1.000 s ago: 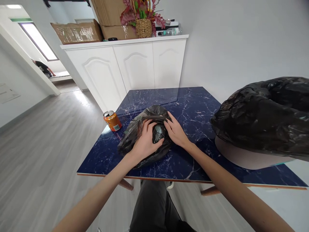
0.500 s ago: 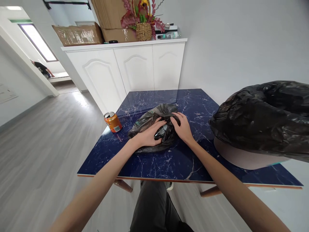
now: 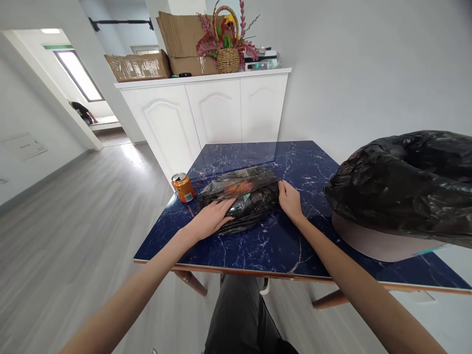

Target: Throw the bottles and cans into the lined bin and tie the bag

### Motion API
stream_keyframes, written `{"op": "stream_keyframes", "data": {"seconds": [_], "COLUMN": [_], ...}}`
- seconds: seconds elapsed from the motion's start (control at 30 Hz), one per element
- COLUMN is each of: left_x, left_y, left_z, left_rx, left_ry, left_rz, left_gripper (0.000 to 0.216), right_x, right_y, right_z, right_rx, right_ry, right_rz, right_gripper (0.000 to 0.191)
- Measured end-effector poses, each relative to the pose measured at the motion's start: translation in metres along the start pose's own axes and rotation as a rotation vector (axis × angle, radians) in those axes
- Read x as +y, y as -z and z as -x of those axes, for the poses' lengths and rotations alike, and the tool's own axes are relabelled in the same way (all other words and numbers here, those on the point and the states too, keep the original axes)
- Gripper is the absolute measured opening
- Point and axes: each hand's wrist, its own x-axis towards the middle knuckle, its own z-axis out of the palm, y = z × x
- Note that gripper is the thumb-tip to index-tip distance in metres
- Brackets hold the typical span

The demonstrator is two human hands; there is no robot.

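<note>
A black plastic garbage bag [image 3: 258, 219] lies on the blue marbled table, with its mouth facing up. Through the thin film an orange patch shows, and something clear and shiny with a bit of green sits in the opening; I cannot make out what these are. My right hand [image 3: 290, 200] is closed on the bag's rim at its right side and holds the film taut. My left hand [image 3: 212, 218] rests on the near left part of the bag, fingers stretched out and thumb apart. To the left stands an opened orange drink can [image 3: 183, 189].
At the table's right, a bin [image 3: 372, 241] with a black liner [image 3: 398, 196] over its rim stands close to my right forearm. Behind the table [image 3: 273, 255] is a white cabinet [image 3: 165, 118] bearing cardboard boxes [image 3: 140, 67] and a flower basket [image 3: 228, 60]. A person sits far left.
My right hand has moved slightly right and closed on the bag's rim, pulling the film across. My left hand has drawn back left. The orange patch now shows, and the camera view has shifted.
</note>
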Motion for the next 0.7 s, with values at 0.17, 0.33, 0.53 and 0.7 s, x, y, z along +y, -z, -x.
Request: {"op": "stream_keyframes", "data": {"seconds": [0.17,0.33,0.53,0.7], "left_x": [0.01,0.025,0.028,0.02], "left_y": [0.028,0.068,0.104,0.123], "left_z": [0.037,0.063,0.084,0.089], "left_rx": [0.001,0.25,0.602,0.939], "left_ry": [0.078,0.344,0.587,0.635], "left_rz": [0.063,0.299,0.662,0.766], "left_gripper": [0.059,0.053,0.05,0.045], "right_x": [0.002,0.001,0.0,0.003], "right_y": [-0.002,-0.002,-0.003,-0.005], "right_z": [0.001,0.0,0.001,0.0], "right_rx": [0.008,0.01,-0.001,0.005], "right_ry": [-0.02,0.009,0.04,0.038], "right_rz": [-0.002,-0.025,-0.048,-0.048], "right_gripper": [0.055,0.051,0.048,0.046]}}
